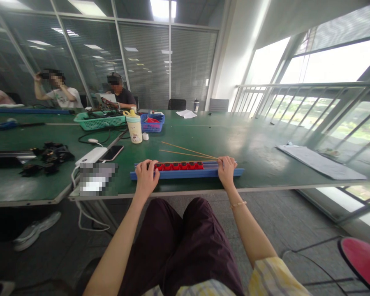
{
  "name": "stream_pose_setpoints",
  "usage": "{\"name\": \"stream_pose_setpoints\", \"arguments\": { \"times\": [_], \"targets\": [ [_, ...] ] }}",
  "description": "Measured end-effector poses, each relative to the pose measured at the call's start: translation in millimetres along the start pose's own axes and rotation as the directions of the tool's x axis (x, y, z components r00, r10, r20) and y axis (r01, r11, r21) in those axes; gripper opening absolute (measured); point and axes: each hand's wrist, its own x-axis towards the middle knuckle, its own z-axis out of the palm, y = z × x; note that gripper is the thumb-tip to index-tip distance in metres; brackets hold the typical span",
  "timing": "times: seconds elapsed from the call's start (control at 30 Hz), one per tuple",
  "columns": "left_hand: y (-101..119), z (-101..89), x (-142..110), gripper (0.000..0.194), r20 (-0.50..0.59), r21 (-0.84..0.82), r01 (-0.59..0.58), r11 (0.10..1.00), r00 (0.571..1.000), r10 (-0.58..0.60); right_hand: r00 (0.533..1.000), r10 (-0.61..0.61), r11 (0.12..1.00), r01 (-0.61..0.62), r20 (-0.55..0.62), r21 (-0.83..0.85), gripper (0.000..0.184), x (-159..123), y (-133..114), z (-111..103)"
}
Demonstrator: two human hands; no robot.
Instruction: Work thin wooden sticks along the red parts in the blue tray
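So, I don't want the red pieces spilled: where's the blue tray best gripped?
Probably by both ends, coming from left and right: the blue tray is long and narrow, and the red pieces sit in a row between its ends.

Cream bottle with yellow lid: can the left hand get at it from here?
Probably yes: between the left hand and the bottle mostly green tabletop shows, though the hand touches the long blue rail.

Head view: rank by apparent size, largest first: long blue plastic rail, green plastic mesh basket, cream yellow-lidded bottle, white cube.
1. Blue rail, nearest the camera
2. Green basket
3. Cream bottle
4. White cube
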Motion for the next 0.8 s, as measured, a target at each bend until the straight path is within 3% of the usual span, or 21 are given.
{"name": "stream_pose_setpoints", "arguments": {
  "times": [0.8],
  "targets": [
    [0.8,1.5,-0.2,0.030,0.000,-0.008,-0.001,1.000,1.000,0.001,1.000,0.000,1.000,0.000,0.023,0.007,0.026,0.4,-0.7,-2.6]
  ]
}}
